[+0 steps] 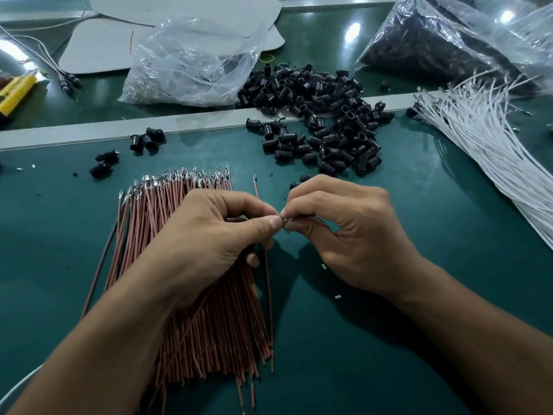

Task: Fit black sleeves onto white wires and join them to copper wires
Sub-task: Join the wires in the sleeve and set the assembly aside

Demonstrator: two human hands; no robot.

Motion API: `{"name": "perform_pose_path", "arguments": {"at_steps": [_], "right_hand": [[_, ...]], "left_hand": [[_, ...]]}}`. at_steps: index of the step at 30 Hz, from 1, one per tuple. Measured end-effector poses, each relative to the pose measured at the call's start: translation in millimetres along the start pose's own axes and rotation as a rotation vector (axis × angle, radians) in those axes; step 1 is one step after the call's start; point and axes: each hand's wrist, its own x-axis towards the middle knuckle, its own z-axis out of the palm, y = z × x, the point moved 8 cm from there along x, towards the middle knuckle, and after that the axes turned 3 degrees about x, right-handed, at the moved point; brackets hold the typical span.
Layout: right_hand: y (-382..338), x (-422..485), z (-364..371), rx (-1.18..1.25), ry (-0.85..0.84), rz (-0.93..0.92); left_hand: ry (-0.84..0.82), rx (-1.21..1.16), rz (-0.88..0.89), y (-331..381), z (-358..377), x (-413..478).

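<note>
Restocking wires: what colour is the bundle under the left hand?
The bundle is reddish copper-brown with silvery tips, as the head view shows.

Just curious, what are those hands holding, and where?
Left hand pinches a copper wire by its metal tip; right hand pinches a small piece against that tip, too hidden to name.

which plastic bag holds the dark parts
The bag at far right, packed with dark pieces; the centre bag holds only pale, clear bits.

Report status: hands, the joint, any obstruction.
Left hand and right hand both pinching one metal terminal. Copper wire trails from left hand over the copper bundle. Sleeve pile and white wires lie beyond; nothing blocking.
</note>
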Motion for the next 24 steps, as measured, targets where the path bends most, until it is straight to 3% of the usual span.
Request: {"name": "perform_pose_path", "arguments": {"at_steps": [9, 24], "right_hand": [[-1.8, -3.4, 6.2, -0.039, -0.004, 0.002], [10.1, -0.1, 6.1, 0.054, -0.041, 0.126]], "left_hand": [[-0.013, 0.102, -0.007, -1.3, -0.6, 0.3], [-0.041, 0.078, 0.047, -5.9, -6.1, 5.9]]}}
